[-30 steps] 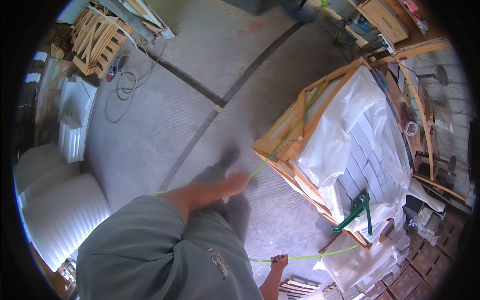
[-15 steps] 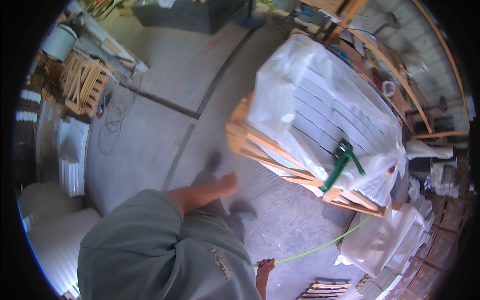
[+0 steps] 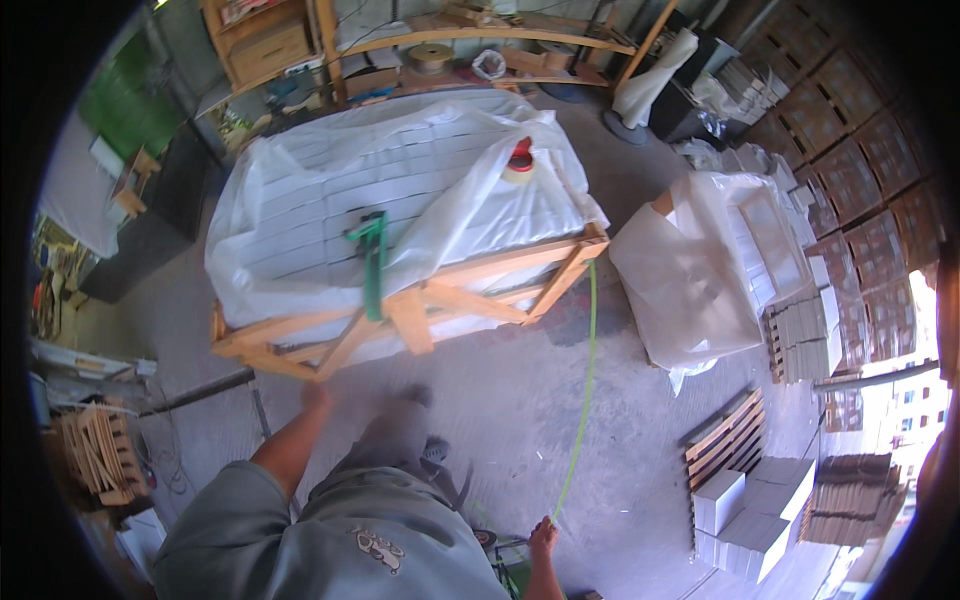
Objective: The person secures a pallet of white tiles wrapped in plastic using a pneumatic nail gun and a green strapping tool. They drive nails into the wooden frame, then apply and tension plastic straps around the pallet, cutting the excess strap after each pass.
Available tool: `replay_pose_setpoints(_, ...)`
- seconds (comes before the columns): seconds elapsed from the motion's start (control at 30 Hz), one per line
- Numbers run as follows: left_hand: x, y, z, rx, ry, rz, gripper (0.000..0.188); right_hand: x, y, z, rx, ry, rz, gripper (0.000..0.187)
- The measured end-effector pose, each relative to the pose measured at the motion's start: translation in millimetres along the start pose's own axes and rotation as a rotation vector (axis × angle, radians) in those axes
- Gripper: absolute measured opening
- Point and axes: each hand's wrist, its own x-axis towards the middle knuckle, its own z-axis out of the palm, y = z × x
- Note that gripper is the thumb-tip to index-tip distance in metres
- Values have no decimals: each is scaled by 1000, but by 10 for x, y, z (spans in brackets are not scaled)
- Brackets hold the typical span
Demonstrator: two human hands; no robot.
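Note:
My right hand (image 3: pixel 543 537) is closed around a bright green strap (image 3: pixel 588 380), low in the view. From it the strap runs up to the right corner of a wooden crate (image 3: pixel 470 272). White plastic sheeting (image 3: pixel 450 230) covers the crate's load of pale stacked pieces. My left hand (image 3: pixel 316 396) hangs by the crate's lower left frame; motion smears its fingers. On the crate's top lies a green hand tool (image 3: pixel 372 228), with a dark green length hanging over the near edge. A tape roll with a red part (image 3: pixel 520 160) rests on the sheeting.
To the right stands a bulky stack under white film (image 3: pixel 680 270). Beyond it are brown cartons (image 3: pixel 880 250). A pallet (image 3: pixel 725 440) and white boxes (image 3: pixel 755 515) sit lower right. Shelving (image 3: pixel 480 40) lines the back. A green-framed cart (image 3: pixel 512 565) shows partly beside me.
My view has turned to the right, so the crate now lies ahead and left. My right hand still holds the green strap. My left hand has swung nearer the crate's left end.

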Motion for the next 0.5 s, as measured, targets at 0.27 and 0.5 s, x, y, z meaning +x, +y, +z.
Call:
replay_pose_setpoints(0.27, 101, 930, 197, -375, 47, -341, 25, 733, -526, -331, -347, 36, -123, 45)
replay_pose_setpoints(0.5, 227, 1506, 484, -51, -51, -228, 22, 1144, -1803, -500, -400, 72, 63, 49)
